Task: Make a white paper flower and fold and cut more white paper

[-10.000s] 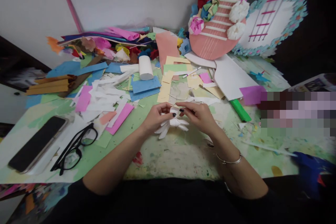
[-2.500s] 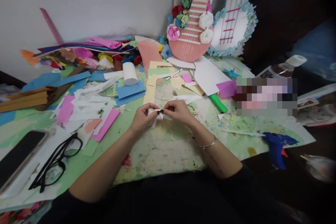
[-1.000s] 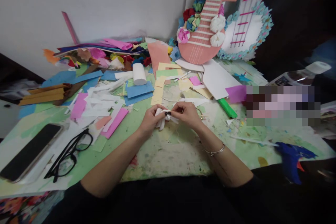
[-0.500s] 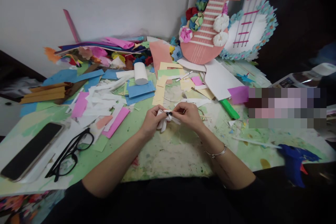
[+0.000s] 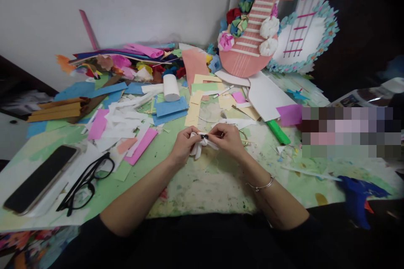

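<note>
A small white paper flower [image 5: 199, 147] with loose strip petals is pinched between both hands just above the paint-stained green table [image 5: 202, 185]. My left hand [image 5: 183, 145] is closed around its left side. Closed on its right side, my right hand [image 5: 227, 137] has fingertips meeting the left thumb at the flower's top. A bracelet circles the right wrist.
Coloured paper scraps [image 5: 126, 113] cover the table's far left. A white paper roll [image 5: 171, 87], a green marker [image 5: 278, 131], a pink paper guitar [image 5: 252, 46], black glasses [image 5: 88, 180], a phone [image 5: 38, 178] and a blue glue gun [image 5: 360, 197] lie around.
The hands have stayed together on the flower, working its top. Ten seconds ago its petals spread wider; now they are gathered tighter. The view has shifted slightly.
</note>
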